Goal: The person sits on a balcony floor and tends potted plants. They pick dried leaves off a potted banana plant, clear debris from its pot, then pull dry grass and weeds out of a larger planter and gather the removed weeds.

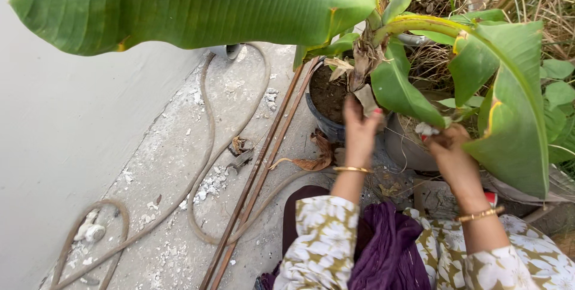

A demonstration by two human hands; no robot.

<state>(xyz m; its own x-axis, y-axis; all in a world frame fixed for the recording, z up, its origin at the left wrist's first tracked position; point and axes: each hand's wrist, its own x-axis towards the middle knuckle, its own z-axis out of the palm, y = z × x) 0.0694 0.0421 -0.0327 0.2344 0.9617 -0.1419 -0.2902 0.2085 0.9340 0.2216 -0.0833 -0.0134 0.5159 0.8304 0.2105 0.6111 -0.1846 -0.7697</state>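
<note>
Dry papery leaf (366,99) pinched by left hand (359,128), smooth green blade beside

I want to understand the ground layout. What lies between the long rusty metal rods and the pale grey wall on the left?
In the head view, a beige rubber hose loops over the dusty concrete floor there, among white rubble bits.

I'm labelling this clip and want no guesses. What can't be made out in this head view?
- Right hand: its fingers are curled around something pale; what it is can't be told.
- Left hand: fingertips lie against the dry leaf sheath, so the grip is unclear.
- Dark pot: its base is hidden by the left hand and wrist.
- Hose: its end runs under the big leaf.
</note>
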